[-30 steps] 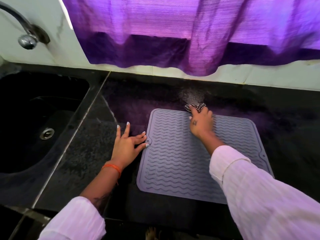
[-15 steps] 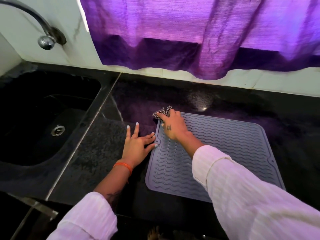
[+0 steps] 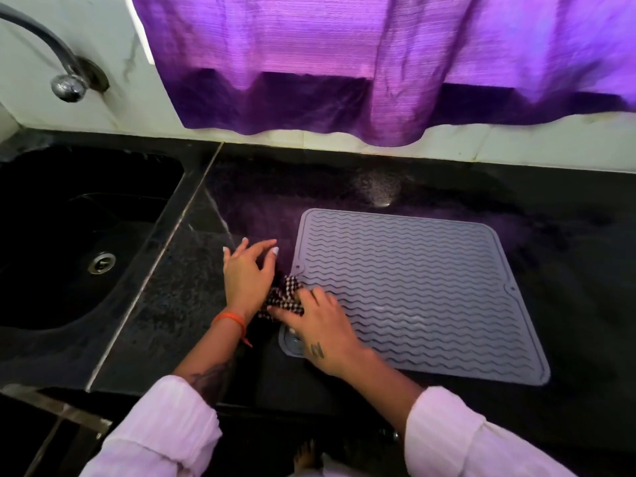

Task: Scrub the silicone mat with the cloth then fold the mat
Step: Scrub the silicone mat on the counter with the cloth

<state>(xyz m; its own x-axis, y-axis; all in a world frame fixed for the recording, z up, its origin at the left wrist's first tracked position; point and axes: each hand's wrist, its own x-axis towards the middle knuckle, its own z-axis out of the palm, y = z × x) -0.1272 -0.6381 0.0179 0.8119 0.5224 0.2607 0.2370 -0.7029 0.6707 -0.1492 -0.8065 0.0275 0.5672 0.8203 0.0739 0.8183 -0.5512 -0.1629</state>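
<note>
A grey silicone mat [image 3: 413,290] with wavy ridges lies flat on the black counter [image 3: 172,287]. A black-and-white checked cloth [image 3: 284,297] is bunched at the mat's left edge, partly off it. My right hand [image 3: 320,328] presses on the cloth at the mat's near left corner, its fingers covering part of the cloth. My left hand [image 3: 246,273] rests on the counter just left of the mat, fingers spread and slightly lifted, touching neither mat nor cloth that I can see.
A black sink [image 3: 79,235] with a metal drain [image 3: 101,262] is sunk into the counter on the left, with a tap [image 3: 65,80] above it. A purple curtain [image 3: 378,63] hangs over the back wall. Bare counter lies behind and right of the mat.
My right hand has drawn the cloth from the mat's far left corner down along its left edge to the near left corner. My left hand has drawn back off the mat's edge.
</note>
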